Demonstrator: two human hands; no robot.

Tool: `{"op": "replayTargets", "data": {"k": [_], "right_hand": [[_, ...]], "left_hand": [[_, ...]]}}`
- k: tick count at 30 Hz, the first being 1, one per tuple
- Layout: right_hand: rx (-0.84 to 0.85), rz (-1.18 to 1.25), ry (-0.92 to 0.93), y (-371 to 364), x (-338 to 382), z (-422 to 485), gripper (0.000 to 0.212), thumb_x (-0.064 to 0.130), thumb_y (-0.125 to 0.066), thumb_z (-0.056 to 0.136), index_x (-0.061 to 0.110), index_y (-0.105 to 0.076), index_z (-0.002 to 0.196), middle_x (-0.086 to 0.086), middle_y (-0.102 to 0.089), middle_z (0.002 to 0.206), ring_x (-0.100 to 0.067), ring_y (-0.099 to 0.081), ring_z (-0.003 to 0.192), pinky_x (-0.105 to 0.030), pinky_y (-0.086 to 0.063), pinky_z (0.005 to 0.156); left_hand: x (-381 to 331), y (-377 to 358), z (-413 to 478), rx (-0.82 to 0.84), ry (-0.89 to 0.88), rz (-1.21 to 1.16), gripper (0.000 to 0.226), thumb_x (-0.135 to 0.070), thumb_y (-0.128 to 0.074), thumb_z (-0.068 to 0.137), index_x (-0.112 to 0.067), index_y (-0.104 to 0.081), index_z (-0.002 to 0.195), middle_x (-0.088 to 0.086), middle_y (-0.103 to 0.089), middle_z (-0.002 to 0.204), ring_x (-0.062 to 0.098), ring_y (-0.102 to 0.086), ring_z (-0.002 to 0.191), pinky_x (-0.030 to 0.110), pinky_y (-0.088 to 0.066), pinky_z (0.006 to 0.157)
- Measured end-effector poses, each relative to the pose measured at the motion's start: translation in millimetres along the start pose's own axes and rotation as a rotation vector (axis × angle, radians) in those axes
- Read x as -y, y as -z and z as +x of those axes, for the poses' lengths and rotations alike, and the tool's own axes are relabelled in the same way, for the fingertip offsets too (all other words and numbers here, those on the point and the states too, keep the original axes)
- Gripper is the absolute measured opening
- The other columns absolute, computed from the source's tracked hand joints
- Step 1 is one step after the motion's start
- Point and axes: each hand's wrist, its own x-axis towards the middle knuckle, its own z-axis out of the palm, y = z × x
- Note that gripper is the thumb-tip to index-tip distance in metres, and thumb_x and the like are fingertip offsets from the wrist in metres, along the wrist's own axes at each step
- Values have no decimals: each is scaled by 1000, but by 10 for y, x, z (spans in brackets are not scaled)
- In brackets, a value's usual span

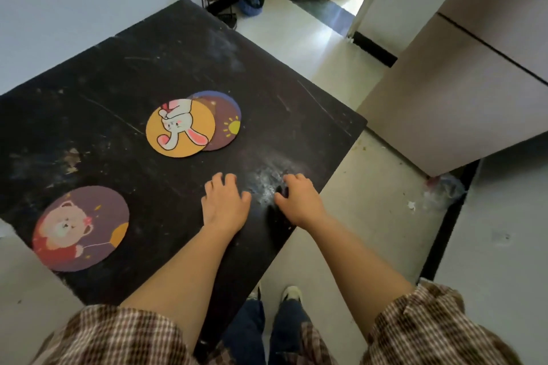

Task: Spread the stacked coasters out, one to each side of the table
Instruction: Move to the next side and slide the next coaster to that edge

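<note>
The bunny coaster (180, 127) lies upside down, half covering the sun coaster (226, 124). The bear coaster (80, 228) sits apart. Both hands, left (225, 201) and right (298, 198), rest empty, fingers loose, on the table (133, 68).

A yellow rabbit coaster (180, 128) lies mid-table, overlapping a purple sun coaster (227, 124) beneath it. A purple bear coaster (80, 228) lies flat, well apart, near the table's left edge.

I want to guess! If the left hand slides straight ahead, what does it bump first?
Probably the rabbit coaster: the left hand points up the table toward it, with bare tabletop between.
</note>
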Motion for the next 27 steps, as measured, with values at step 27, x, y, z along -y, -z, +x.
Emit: {"op": "replayTargets", "data": {"k": [27], "right_hand": [[228,-80,566,286,863,1967,34,26,-49,88,10,-56,118,-6,-53,111,-24,-42,110,-34,-44,83]], "left_hand": [[36,417,1281,-366,560,-171,47,-41,-40,91,-17,-41,132,14,-25,148,37,-23,131,52,-33,101]]}}
